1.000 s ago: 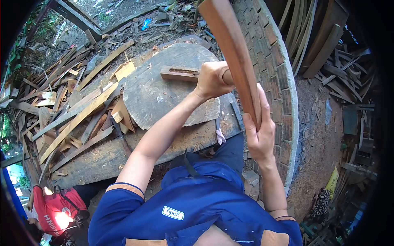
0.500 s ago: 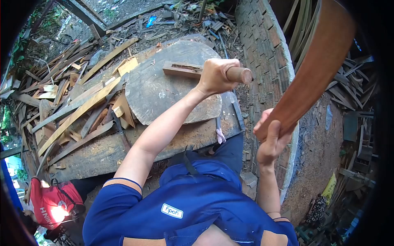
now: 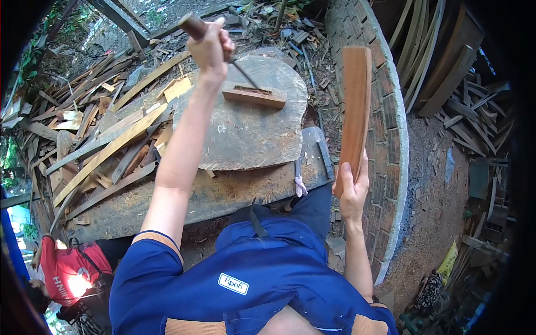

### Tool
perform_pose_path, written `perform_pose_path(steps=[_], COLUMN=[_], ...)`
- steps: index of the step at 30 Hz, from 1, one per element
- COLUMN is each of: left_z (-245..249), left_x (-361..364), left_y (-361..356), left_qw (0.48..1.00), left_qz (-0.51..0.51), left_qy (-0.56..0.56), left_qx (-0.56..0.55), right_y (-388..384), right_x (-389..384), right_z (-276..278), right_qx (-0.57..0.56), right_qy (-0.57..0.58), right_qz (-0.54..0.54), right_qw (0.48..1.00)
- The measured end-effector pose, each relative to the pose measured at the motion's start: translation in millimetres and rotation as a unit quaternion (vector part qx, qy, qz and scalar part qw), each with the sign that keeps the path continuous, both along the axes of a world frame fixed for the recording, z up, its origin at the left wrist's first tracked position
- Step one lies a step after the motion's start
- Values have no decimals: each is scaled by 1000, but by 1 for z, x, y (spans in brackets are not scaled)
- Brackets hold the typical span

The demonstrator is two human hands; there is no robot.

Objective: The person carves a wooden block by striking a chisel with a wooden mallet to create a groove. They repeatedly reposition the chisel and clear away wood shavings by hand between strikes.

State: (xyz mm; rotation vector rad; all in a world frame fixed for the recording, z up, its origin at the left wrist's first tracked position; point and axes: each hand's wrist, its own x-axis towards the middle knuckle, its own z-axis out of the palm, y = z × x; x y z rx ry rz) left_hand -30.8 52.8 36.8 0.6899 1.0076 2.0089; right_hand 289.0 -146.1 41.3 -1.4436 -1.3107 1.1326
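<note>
L hand [image 3: 209, 51], fingers closed round chisel [image 3: 191, 25], blade slanting to slotted wood block [image 3: 254, 99] on log slab [image 3: 245, 131], block R of and below fingers, long axis approx. L–R. R hand [image 3: 353, 192], farther off, fingers wrapped round curved board's [image 3: 354, 106] lower end.

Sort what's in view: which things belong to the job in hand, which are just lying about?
In the job, by the look of it:
- chisel, in left hand
- slotted wood block, under the chisel
- curved board, in right hand
- round wood slab, under the block

Apparently lying about:
- scrap wood pile
- pink cloth
- yellow sack
</note>
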Motion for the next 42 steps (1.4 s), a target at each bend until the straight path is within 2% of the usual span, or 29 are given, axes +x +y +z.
perform_pose_path(steps=[1, 2, 3, 5, 6, 8, 11, 12, 14, 15, 20, 22, 23, 24, 26, 28, 30, 31, 32, 34, 35, 37, 38, 40, 41, 42], left_z=[1, 0, -7, -28, -45, -88, -75, -76, -84, -89, -107, -81, -79, -60, -60, -60, -70, -81, -92, -96, -100, -100, -102, -107, -109, -96], left_x=[-11, -20, -26, -29, -30, -38, -37, -40, -44, -48, -47, -33, -27, -15, -2, 21, 32, 34, 33, 27, 25, 23, 21, 17, 13, 14], left_y=[-1, -5, -7, -13, -8, -18, -29, -33, -39, -42, -41, -46, -49, -60, -72, -93, -99, -102, -102, -100, -102, -106, -107, -111, -109, -108], left_qw=[998, 978, 936, 795, 675, 594, 623, 623, 599, 601, 617, 576, 624, 693, 732, 786, 727, 678, 702, 663, 663, 708, 709, 740, 732, 731], left_qz=[-9, -64, -146, -276, -305, -257, -249, -246, -231, -230, -174, -324, -354, -447, -497, -524, -530, -512, -480, -539, -536, -518, -518, -471, -480, -481], left_qy=[65, 190, 292, 478, 594, 731, 696, 696, 747, 748, 742, 706, 664, 499, 342, 1, -218, -309, -259, -322, -325, -272, -271, -124, -51, -50], left_qx=[-18, -57, -131, -250, -315, -218, -257, -259, -171, -163, -198, -255, -211, -265, -317, -327, -377, -428, -457, -407, -409, -396, -393, -464, -481, -482], right_y=[-2, -5, -6, -5, -5, -4, -8, -7, -8, -9, -16, -17, -18, -19, -17, -19, -19, -20, -20, -21, -21, -22, -22, -23, -22, -22], right_x=[1, 2, 3, 2, 2, -1, -1, -3, -5, -6, -7, -3, 1, 3, 7, 7, 3, 6, 8, 11, 10, 10, 10, 10, 11, 11], right_z=[-3, -4, -5, -8, -8, -5, -7, -8, -6, -6, -6, -8, -14, -18, -16, -7, 5, 5, 3, 2, 3, 6, 6, 4, 2, 0], right_qx=[-1, -16, -29, -36, -43, -38, -32, -21, -21, -22, -25, -23, 3, 29, 32, 36, -6, -2, 14, 26, 28, 23, 26, 12, 13, 24], right_qy=[0, -2, -6, -7, -8, -12, -21, -25, -21, -18, -16, -26, -55, -83, -101, -124, -79, -80, -83, -84, -85, -86, -86, -71, -71, -71], right_qz=[0, -13, -25, -22, -21, -14, -4, 2, 8, 11, 12, 14, 16, 18, 17, 17, -13, -17, -16, -13, -19, -21, -21, -16, -19, -18], right_qw=[1000, 1000, 999, 999, 999, 999, 999, 999, 1000, 1000, 999, 999, 998, 996, 994, 992, 997, 997, 996, 996, 996, 996, 996, 997, 997, 997])
